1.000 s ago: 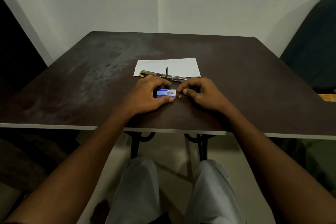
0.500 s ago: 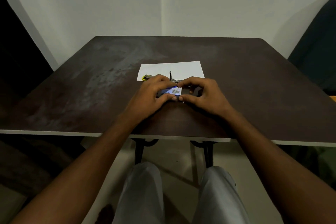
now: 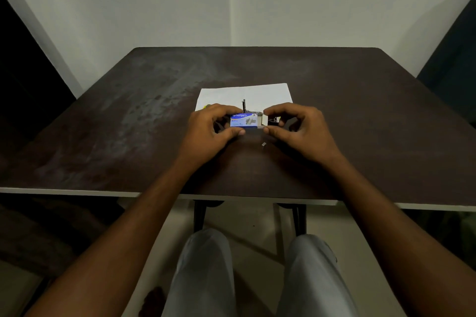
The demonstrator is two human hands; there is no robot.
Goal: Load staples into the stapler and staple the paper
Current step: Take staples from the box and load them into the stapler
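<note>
A small blue staple box (image 3: 243, 120) is held up just above the dark table (image 3: 128, 136). My left hand (image 3: 208, 131) grips its left end between thumb and fingers. My right hand (image 3: 296, 128) pinches the white inner tray (image 3: 264, 120) that sticks out of the box's right end. Behind the hands lies a white sheet of paper (image 3: 257, 94). The stapler (image 3: 243, 105) lies opened on the paper's near edge, mostly hidden by my hands, with one thin part standing upright. A small loose piece of staples (image 3: 263, 144) rests on the table below the box.
The table's near edge (image 3: 77, 191) runs across the view with my knees below it. A dark chair back (image 3: 453, 64) stands at the right. Walls meet in a corner behind the table.
Both hands lifted the staple box off the table and turned its printed face toward me. My right hand has drawn the inner tray partly out to the right.
</note>
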